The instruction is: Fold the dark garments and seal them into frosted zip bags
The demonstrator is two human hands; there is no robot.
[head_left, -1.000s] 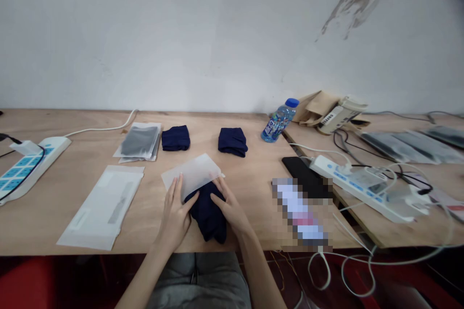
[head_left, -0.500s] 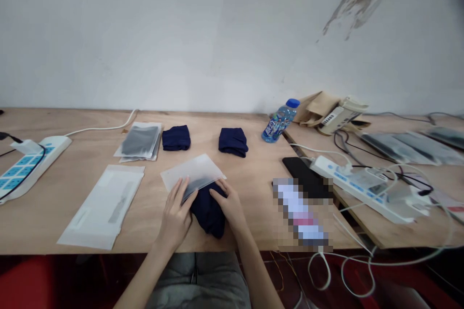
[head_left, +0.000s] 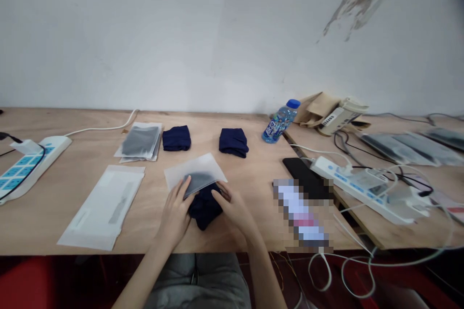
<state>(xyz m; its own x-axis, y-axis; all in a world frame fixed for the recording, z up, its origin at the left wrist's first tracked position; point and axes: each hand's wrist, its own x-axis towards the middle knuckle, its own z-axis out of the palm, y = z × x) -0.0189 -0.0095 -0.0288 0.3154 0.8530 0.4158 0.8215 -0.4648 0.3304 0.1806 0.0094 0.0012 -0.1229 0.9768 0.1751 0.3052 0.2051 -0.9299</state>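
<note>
A frosted plastic bag point(head_left: 195, 168) lies in front of me with its mouth toward me. A folded navy cloth point(head_left: 206, 210) is partly inside; its inner part shows dark through the plastic, and the rest bunches out at the near side. My left hand point(head_left: 178, 207) grips the bag's left edge, thumb at the opening and fingers on top. My right hand point(head_left: 232, 205) is closed on the cloth at the right of the opening, its thumb on the fabric and fingertips by the bag's edge.
Two folded navy cloths point(head_left: 176, 138) point(head_left: 233, 142) lie farther back. Filled bags point(head_left: 139, 141) and flat frosted bags point(head_left: 105, 207) are at left. A bottle point(head_left: 281, 121), a phone point(head_left: 300, 212), power strips point(head_left: 362, 188) point(head_left: 32, 166) and loose cables stand around.
The navy cloth has slid farther into the frosted bag, so more dark shows through the plastic and less hangs out. My right hand has moved slightly with it.
</note>
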